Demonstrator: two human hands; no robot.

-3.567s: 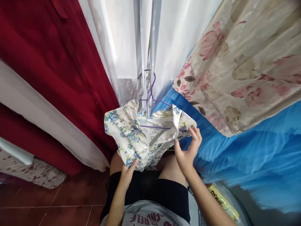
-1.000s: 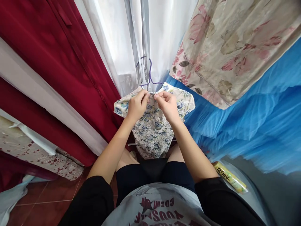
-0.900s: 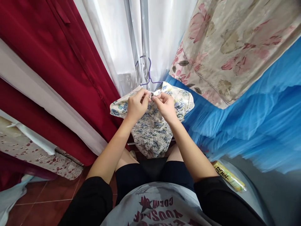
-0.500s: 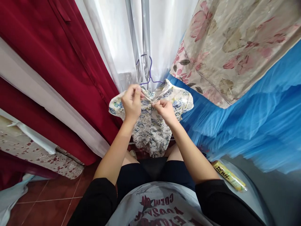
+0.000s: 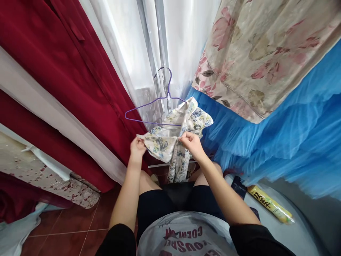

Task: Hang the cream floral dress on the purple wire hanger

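A short-sleeved floral shirt (image 5: 160,146), off-white with blue and yellow flowers, is half off a purple hanger (image 5: 149,104). The hanger's left arm is bare, while the shirt's right shoulder still rests over its right arm. My left hand (image 5: 137,146) pinches the left part of the shirt, pulled out to the side and below the hanger. With fingers closed, my right hand (image 5: 190,144) grips the shirt's front edge near the middle. The hanger's hook hangs on a metal rail (image 5: 161,42). The lower part of the shirt hangs down between my knees.
Red cloth (image 5: 87,85) and white cloth (image 5: 117,42) hang to the left and behind. A floral beige fabric (image 5: 261,60) and blue tulle (image 5: 239,142) hang at right. A yellow packet (image 5: 269,204) lies on a pale round surface (image 5: 290,238) beside my right arm.
The left side of the shirt has come off the hanger. My left hand moved down and left with it. My right hand moved slightly down and right, still gripping the front edge.
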